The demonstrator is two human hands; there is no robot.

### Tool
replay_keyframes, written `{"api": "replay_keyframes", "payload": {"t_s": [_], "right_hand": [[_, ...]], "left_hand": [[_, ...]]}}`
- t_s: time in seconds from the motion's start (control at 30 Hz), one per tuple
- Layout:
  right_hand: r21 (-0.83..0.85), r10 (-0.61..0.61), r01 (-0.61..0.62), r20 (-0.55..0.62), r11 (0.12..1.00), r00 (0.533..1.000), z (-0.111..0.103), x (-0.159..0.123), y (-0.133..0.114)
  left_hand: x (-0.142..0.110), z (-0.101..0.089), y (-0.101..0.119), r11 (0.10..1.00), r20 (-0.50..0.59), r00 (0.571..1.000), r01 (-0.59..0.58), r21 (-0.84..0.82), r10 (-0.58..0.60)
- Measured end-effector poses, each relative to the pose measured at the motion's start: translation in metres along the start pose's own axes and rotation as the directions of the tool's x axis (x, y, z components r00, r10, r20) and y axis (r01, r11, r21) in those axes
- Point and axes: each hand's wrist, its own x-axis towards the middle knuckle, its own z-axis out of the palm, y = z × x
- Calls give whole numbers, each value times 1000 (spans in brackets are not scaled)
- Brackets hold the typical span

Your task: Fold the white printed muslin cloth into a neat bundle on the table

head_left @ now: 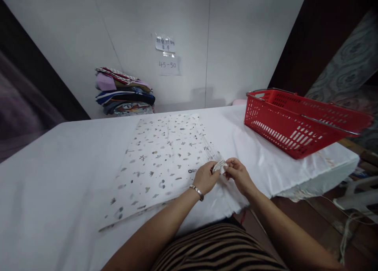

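Note:
A white printed cloth (165, 156) with small plant and rainbow shapes lies flat and folded on the white-covered table (73, 176). At its near right corner, my left hand (206, 177) is closed on the gathered cloth, a bracelet round the wrist. Facing it from the right, my right hand (238, 175) pinches the same bunched corner between thumb and fingers. The bunched bit between both hands shows lines of dark marks, too small to read. Part of the corner is hidden behind my fingers.
A red plastic basket (274, 123) with metal handles stands at the table's right end. Folded fabrics (125, 91) are stacked at the back left against the wall. Two paper notes (169, 64) hang there, one reading 45-50. A white stool (358, 196) is at the lower right.

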Motion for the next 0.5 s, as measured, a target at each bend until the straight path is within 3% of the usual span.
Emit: {"api": "replay_keyframes", "payload": {"t_s": [0.3, 0.5], "right_hand": [[-117, -40, 53, 117, 992, 992, -3, -3, -7], [-241, -45, 71, 110, 968, 993, -5, 0, 1]], "left_hand": [[-3, 2, -1, 994, -3, 998, -60, 90, 61], [0, 2, -1, 999, 66, 997, -43, 22, 41]]}}
